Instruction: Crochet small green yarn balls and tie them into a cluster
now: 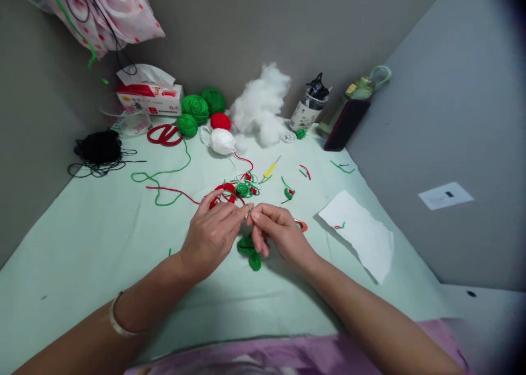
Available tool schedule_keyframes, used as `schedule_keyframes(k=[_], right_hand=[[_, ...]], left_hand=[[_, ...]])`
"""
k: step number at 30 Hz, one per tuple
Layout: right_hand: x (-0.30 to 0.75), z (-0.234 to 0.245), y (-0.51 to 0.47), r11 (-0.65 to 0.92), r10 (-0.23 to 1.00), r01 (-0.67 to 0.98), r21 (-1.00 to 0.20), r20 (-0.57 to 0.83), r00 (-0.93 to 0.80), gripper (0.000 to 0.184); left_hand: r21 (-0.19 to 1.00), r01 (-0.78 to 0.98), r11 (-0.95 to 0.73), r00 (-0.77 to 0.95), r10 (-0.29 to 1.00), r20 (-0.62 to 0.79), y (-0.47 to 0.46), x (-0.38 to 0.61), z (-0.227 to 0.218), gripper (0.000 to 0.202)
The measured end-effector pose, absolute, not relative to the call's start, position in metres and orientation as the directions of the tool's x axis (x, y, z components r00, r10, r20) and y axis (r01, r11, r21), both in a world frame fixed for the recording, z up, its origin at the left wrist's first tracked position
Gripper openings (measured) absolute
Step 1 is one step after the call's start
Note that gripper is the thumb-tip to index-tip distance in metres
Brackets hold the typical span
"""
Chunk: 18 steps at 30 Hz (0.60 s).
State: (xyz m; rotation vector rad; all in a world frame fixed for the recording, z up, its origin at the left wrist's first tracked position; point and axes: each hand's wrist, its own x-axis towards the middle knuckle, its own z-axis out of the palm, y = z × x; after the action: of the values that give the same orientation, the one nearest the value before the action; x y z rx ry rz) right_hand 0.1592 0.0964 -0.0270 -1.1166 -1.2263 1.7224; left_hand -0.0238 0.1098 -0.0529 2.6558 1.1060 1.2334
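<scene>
Purple cloth (324,353) shows past the near edge of the mint-green desk (102,227). Midway between its side edges, my left hand (216,227) and right hand (279,229) pinch what seems a thin green yarn strand (249,210); light, even tension should control it.

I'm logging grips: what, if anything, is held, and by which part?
The left hand and right hand seem to pinch a thin strand; which part can't be told.
</scene>
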Motion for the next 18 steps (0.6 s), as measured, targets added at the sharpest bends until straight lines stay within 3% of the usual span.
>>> schedule_keyframes(k=[7, 14, 18], right_hand=[[0.161, -0.028, 0.099, -0.300, 0.896, -0.092, -0.949, -0.247, -0.369, 0.032], [0.169, -0.030, 0.108, -0.282, 0.899, -0.028, -0.959, -0.254, -0.357, 0.033], [0.171, -0.030, 0.111, -0.286, 0.897, -0.022, -0.958, -0.260, -0.359, 0.033]], left_hand=[[0.235, 0.602, -0.763, 0.491, 0.586, 0.645, 0.110, -0.022, -0.053, 0.026], [0.315, 0.612, -0.725, 0.512, 0.668, 0.540, 0.107, -0.019, -0.054, 0.032], [0.296, 0.638, -0.711, 0.537, 0.686, 0.491, 0.105, -0.018, -0.054, 0.038]])
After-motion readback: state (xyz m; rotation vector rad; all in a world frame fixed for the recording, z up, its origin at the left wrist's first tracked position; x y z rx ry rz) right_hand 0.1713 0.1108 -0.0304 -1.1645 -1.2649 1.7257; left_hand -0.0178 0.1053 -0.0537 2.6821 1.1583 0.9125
